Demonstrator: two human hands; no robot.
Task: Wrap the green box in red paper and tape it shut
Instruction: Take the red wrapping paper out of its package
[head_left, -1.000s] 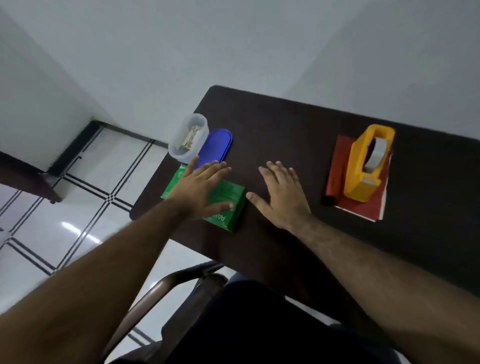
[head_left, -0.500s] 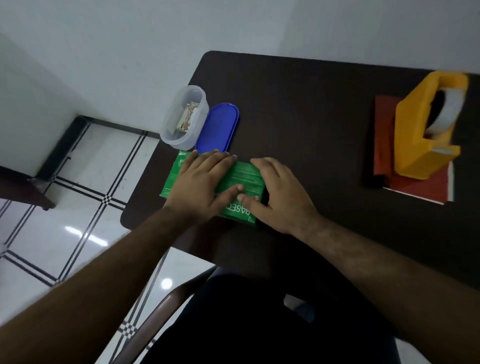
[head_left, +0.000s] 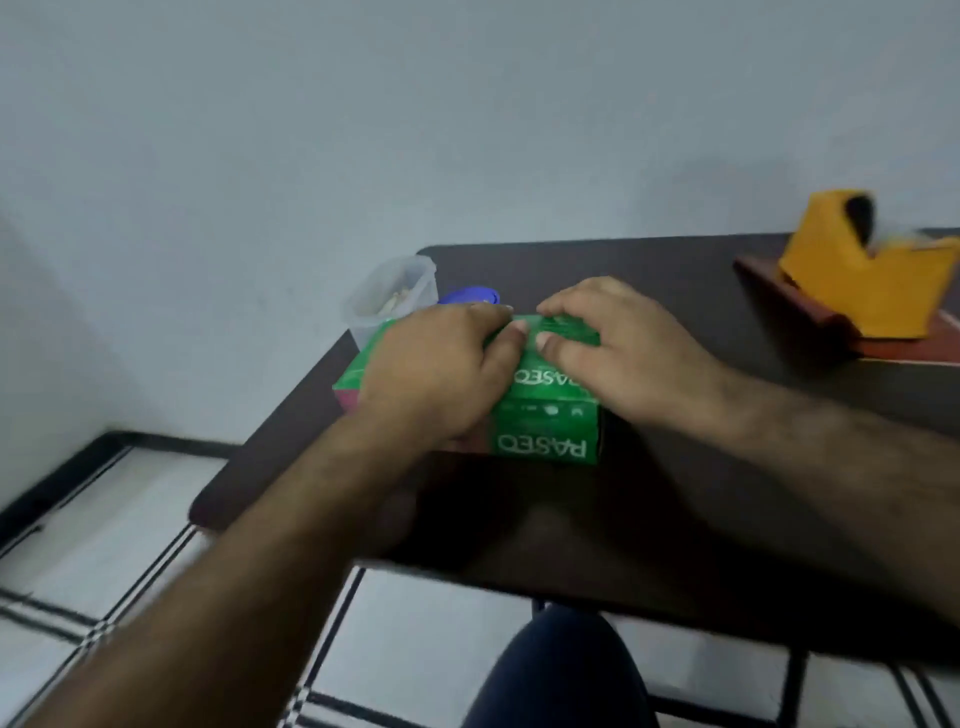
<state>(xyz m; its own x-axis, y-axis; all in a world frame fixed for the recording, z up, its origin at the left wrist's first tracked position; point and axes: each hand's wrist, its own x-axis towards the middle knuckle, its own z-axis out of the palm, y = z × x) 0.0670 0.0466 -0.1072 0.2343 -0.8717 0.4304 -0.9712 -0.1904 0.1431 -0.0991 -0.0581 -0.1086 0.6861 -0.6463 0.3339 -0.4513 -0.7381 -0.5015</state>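
The green box (head_left: 545, 431), printed PASEO, lies near the left end of the dark table (head_left: 675, 499). Both hands are on its top. My left hand (head_left: 436, 374) covers the left half, fingers reaching over the far edge and thumb on the lid. My right hand (head_left: 618, 343) grips the right half with curled fingers, its thumb pressing beside the left thumb. The red paper (head_left: 779, 291) lies flat at the far right of the table, under the yellow tape dispenser (head_left: 862, 280).
A clear plastic tub (head_left: 389, 296) and a blue lid (head_left: 470, 297) sit just behind the box at the table's left corner. White wall stands behind the table. Tiled floor lies to the left, and my knee (head_left: 556, 670) is below the near edge.
My right hand came over from the bare table onto the box beside my left hand. The view dropped lower and swung left, pushing the dispenser toward the right edge.
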